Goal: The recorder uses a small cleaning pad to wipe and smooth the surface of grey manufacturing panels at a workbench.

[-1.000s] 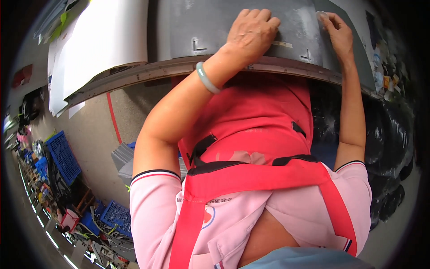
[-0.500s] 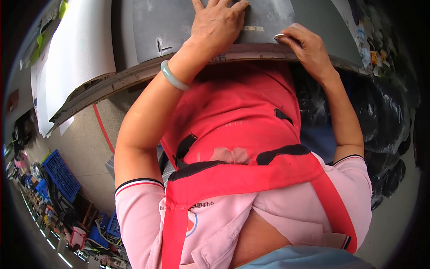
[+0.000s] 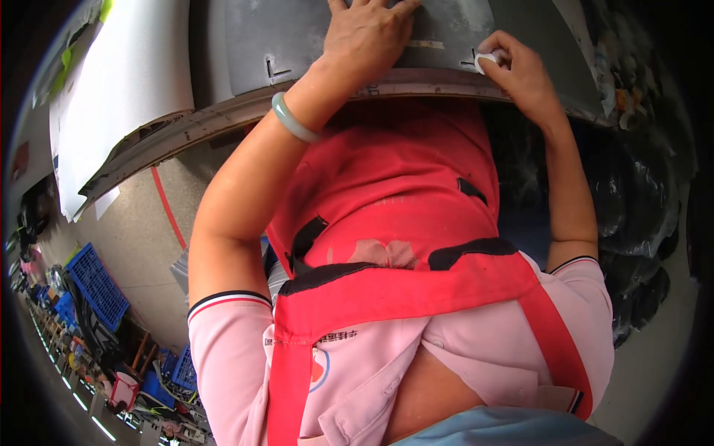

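My left hand (image 3: 368,36) lies flat with fingers spread on a dark grey sheet (image 3: 297,36), its fingertips partly cut off by the upper edge of the picture. White powdery smudges mark this sheet, and an L-shaped slot (image 3: 277,71) is cut near its front left corner. Between the thumb and fingers of my right hand (image 3: 526,78) is a small white rounded piece (image 3: 486,62), chalk-like in look. It sits beside a second angled slot (image 3: 470,61) at the sheet's front right. A strip of pale tape (image 3: 425,44) sticks to the sheet between my hands.
The worktable's front edge (image 3: 416,84) runs close to my red apron (image 3: 394,171). A roll of white sheet material (image 3: 134,74) overhangs it on the left. Black plastic bags (image 3: 639,193) are piled at the right. Blue crates (image 3: 99,286) stand on the floor at left.
My right hand has turned and shifted slightly, showing more of the white piece and the slot beside it. My left hand stays flat on the sheet; the view has shifted a little.
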`<state>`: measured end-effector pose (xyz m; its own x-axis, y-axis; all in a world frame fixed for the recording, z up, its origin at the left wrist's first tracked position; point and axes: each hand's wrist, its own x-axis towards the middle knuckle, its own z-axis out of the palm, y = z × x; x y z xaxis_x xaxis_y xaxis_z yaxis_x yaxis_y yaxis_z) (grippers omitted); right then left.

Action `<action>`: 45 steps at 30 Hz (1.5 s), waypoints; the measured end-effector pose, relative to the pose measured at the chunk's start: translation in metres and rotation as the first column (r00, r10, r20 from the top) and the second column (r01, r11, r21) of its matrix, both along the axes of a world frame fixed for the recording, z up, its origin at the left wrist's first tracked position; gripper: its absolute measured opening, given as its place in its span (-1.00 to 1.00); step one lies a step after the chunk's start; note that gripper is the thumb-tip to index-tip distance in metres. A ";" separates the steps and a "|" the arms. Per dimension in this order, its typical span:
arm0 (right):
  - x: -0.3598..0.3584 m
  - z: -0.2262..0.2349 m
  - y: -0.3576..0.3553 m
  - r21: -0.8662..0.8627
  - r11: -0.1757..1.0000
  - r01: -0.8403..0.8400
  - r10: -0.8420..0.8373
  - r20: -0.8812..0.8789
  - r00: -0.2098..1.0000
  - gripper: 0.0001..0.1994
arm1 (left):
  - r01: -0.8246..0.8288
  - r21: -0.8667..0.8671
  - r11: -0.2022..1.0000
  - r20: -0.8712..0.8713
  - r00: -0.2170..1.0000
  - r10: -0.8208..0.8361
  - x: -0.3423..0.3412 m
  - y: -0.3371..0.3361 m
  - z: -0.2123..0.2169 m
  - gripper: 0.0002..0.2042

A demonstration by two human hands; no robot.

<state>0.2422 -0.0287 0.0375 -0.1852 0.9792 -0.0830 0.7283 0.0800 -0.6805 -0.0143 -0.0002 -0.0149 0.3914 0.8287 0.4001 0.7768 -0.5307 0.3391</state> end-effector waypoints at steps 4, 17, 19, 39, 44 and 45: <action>0.001 0.027 0.026 -0.235 0.971 -0.046 0.049 0.008 0.999 -0.82 | -0.003 0.129 0.992 0.042 0.999 -0.003 -0.001 0.001 -0.013 -0.67; -0.016 -0.018 0.177 0.363 0.918 -0.159 0.064 0.260 0.963 -0.77 | -0.035 0.010 0.999 -0.048 0.998 0.036 0.002 -0.002 -0.011 -0.65; -0.022 -0.027 0.185 0.439 0.865 -0.245 0.126 0.283 0.951 -0.76 | -0.032 0.001 0.999 -0.041 0.999 0.032 0.001 -0.001 -0.013 -0.65; -0.031 -0.019 0.198 0.207 0.978 -0.033 -0.018 0.239 0.971 -0.89 | -0.059 0.041 0.997 -0.030 0.998 0.060 -0.001 -0.001 -0.020 -0.65; -0.097 0.010 0.179 0.043 0.998 0.050 -0.045 -0.105 0.993 -0.85 | -0.065 0.070 0.995 -0.030 0.997 0.068 0.003 0.000 -0.020 -0.68; -0.111 0.005 0.181 0.147 0.984 -0.101 0.107 -0.034 0.994 -0.83 | -0.066 0.072 0.995 -0.037 0.997 0.069 0.003 0.000 -0.020 -0.68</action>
<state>0.1309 0.1522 0.0424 -0.2871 0.9554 0.0684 0.6818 0.2540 -0.6860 -0.0108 -0.0002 -0.0354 0.3520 0.8242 0.4437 0.8239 -0.4977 0.2709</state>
